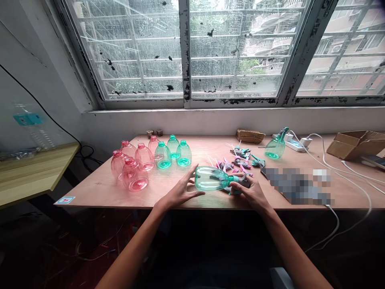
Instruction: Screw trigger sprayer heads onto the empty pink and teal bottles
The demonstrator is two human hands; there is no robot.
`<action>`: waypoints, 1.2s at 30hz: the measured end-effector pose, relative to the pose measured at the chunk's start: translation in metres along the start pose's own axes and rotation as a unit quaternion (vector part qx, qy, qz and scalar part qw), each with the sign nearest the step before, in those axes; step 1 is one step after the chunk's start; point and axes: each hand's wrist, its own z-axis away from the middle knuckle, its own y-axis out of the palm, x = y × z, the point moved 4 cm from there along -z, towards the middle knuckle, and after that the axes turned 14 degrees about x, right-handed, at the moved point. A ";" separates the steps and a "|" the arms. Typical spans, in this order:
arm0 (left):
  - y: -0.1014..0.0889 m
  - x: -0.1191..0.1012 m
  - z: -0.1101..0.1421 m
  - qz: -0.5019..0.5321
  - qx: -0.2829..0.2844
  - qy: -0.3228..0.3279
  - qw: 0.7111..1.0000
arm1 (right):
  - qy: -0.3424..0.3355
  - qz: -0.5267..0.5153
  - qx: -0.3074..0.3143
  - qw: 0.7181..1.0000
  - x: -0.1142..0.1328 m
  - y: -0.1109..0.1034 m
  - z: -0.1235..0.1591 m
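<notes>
Near the centre of the frame, just above the table's front edge, a clear green bottle [210, 178] is lying sideways in the air between the two hands, its base pointing left and its neck right. The left hand [184, 190] is opening wide around the base end, thumb and fingers well spread; whether the palm is pressing on the base, the view is not telling. The right hand [248, 189] is closing narrowly around the dark-and-green spray head [240, 180] at the neck, thumb and fingers bent onto it.

Behind the right hand, loose spray heads [240, 153] in pink, green and dark grey are lying in a heap on the table [99, 188]. Left of centre, five pink bottles [144, 156] are standing close together, with three green bottles [184, 153] standing just beside them. Right of centre, a green spray bottle [273, 147] with its head on is standing near the wall, and an open cardboard box [355, 145] is sitting farther right.
</notes>
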 end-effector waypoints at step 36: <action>0.003 0.006 -0.001 0.014 0.010 -0.027 0.999 | 0.002 -0.014 -0.006 1.000 -0.002 0.000 0.000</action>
